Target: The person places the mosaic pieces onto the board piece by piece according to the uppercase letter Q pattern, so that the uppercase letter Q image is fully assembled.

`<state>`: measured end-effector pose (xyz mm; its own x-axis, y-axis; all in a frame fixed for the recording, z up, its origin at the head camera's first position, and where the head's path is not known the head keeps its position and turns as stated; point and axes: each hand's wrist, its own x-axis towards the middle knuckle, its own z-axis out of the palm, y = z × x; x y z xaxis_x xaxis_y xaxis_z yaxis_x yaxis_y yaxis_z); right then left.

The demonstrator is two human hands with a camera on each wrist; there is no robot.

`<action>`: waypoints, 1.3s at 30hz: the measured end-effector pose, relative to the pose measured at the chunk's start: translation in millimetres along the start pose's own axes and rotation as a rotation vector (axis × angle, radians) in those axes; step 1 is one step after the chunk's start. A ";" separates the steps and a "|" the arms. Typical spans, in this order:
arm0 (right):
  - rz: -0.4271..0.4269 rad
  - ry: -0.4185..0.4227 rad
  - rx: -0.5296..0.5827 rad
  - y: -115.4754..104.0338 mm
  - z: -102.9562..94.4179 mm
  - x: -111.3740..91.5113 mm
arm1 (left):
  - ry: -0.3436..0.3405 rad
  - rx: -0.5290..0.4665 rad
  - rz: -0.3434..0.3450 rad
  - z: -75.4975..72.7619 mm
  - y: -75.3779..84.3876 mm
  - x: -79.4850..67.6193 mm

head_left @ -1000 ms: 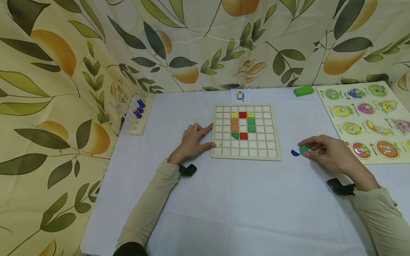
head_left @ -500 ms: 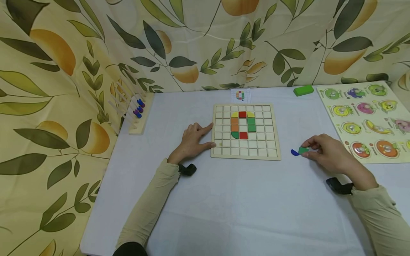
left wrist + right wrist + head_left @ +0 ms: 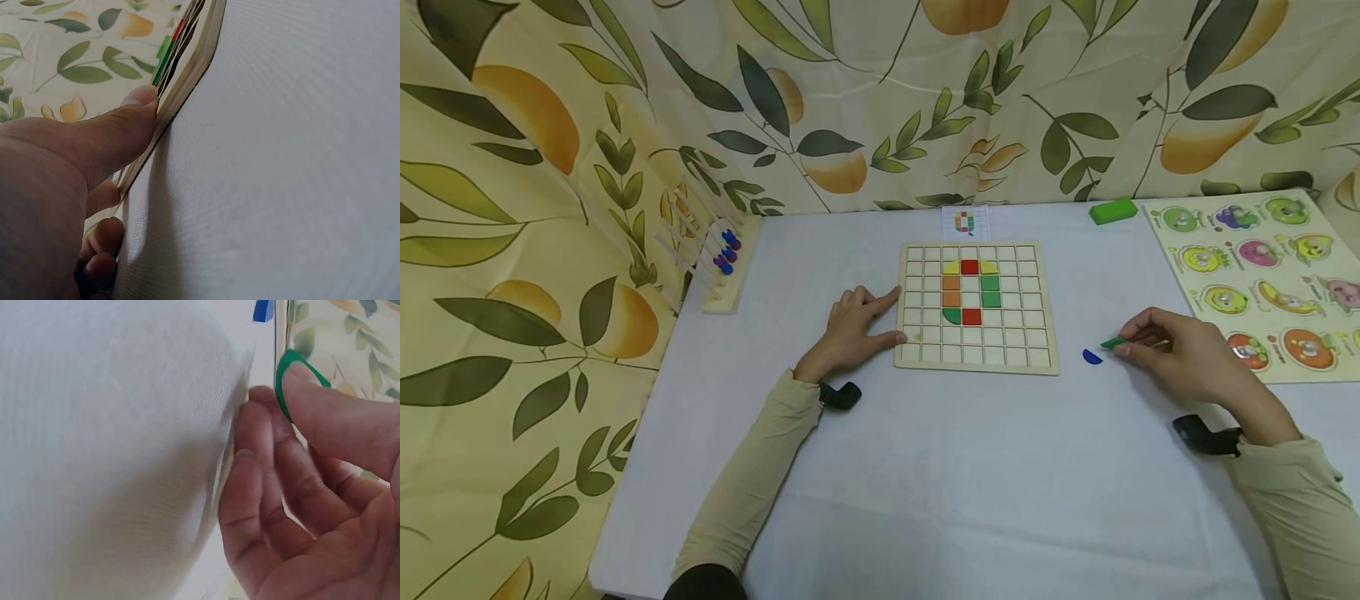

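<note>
In the head view my right hand (image 3: 1187, 350) pinches a green quarter-round tile (image 3: 1112, 342) between thumb and fingers, a little above the table. The right wrist view shows the same tile (image 3: 284, 387) under the thumb. A blue half-round tile (image 3: 1092, 357) lies on the table just left of that hand. With thumb and index finger extended, my left hand (image 3: 850, 333) touches the left edge of the wooden grid board (image 3: 1030, 358). On the board, red, yellow, orange and green tiles (image 3: 970, 267) form a ring of squares and rounded corners; the ring's lower right cell holds no tile.
Behind the board lies a small card (image 3: 966, 223) with a coloured pattern. A green block (image 3: 1112, 212) and a fruit-picture board (image 3: 1213, 296) are at the right. A rack of pegs with beads (image 3: 727, 254) stands at the left, and a patterned cloth (image 3: 880, 100) hangs behind the table.
My right hand has lifted the green tile from beside the blue one and turned it from flat to nearly edge-on. The left hand stays against the board.
</note>
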<state>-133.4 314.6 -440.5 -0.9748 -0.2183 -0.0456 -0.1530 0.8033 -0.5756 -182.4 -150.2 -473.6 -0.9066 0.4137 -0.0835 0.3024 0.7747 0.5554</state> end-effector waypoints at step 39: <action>-0.036 -0.105 0.236 -53.4 30.3 59.4 | -0.006 0.004 -0.004 1.1 -2.7 2.2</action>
<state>-178.2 241.9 -437.2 -0.9455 -0.3103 -0.0989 -0.1330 0.6451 -0.7524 -184.9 -150.8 -476.3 -0.9059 0.4136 -0.0906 0.3001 0.7781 0.5518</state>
